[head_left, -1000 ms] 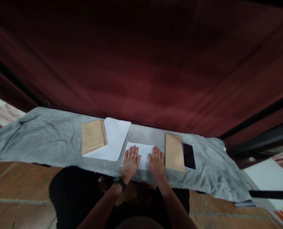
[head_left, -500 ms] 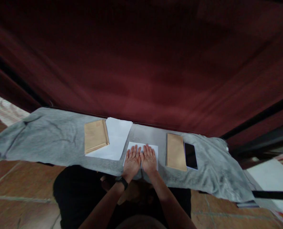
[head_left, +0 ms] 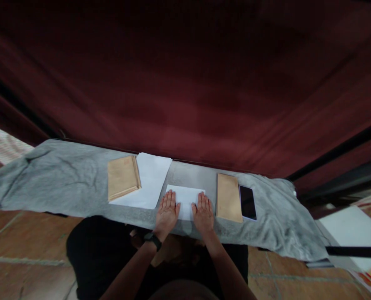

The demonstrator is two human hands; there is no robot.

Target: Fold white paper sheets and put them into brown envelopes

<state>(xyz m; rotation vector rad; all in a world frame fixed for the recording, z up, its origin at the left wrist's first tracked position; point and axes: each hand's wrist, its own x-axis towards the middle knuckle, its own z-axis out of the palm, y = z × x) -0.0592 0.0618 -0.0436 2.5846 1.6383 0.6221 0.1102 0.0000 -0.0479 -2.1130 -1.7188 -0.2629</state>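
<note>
I've got left hand (head_left: 166, 213) and right hand (head_left: 204, 213) spread wider now, flat, gripping nothing; more paper (head_left: 185, 201) shows between.

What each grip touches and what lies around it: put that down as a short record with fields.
Left grip: open, palm down on the left part of the small white paper
Right grip: open, palm down at the paper's right side
Left wrist: dark watch
Left side: brown paper stack, partly covering larger white sheets
Right side: brown paper piece, with a dark-screened phone beside it
Surface: grey cloth, wrinkled toward both ends
</note>
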